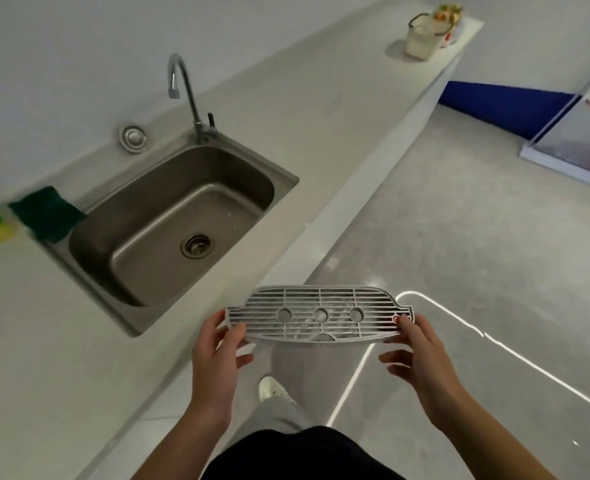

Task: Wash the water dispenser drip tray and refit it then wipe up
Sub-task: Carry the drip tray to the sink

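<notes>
- Drip tray (319, 315) — a grey slatted grille — is held level in the air, right of the sink (169, 220), over the floor.
- Left hand (217, 355) pinches its left end; right hand (421, 351) pinches its right end.
- Green sponge (46, 213) lies at the sink's left rim.

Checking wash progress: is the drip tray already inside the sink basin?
No, the drip tray is held by the left hand and right hand above the floor, clear of the sink.
</notes>
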Action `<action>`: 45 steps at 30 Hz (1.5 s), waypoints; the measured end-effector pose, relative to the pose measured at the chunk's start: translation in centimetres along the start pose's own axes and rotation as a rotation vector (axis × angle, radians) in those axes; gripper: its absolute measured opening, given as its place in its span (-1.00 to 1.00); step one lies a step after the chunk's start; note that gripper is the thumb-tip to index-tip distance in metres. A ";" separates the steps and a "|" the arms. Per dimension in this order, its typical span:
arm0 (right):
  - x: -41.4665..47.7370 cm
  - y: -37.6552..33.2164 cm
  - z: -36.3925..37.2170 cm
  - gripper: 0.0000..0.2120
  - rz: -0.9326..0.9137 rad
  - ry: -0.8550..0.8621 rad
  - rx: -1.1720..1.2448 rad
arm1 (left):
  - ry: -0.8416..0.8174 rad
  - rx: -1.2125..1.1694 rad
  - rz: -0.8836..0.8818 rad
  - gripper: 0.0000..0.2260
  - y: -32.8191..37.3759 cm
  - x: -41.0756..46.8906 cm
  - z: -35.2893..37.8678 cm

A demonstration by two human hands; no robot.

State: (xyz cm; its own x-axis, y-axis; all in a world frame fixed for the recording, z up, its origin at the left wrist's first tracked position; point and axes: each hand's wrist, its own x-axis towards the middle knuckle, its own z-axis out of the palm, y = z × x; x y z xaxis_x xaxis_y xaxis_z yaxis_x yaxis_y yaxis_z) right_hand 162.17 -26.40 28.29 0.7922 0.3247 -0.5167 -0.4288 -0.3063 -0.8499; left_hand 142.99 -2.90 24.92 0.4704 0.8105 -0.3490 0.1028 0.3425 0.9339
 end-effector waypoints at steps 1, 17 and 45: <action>1.8 -1.2 0.5 -0.79 -0.001 -0.009 -0.020 | 0.011 -0.008 0.002 -0.75 0.4 1.7 0.6; 28.7 -18.3 14.8 -0.78 -0.005 -0.371 -0.206 | 0.389 -0.248 -0.082 -0.75 7.7 21.8 5.3; 43.1 -31.9 38.7 -0.53 -0.558 -0.788 -1.169 | 0.836 -0.891 -0.145 -0.48 13.0 35.5 2.8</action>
State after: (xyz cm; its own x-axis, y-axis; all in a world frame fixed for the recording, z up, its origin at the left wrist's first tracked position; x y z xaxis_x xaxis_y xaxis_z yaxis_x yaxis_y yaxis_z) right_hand 193.16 31.98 29.14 0.1413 0.9013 -0.4096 0.7145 -0.3792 -0.5879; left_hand 163.49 28.97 24.85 -0.2354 0.6806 -0.6938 -0.6807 0.3940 0.6175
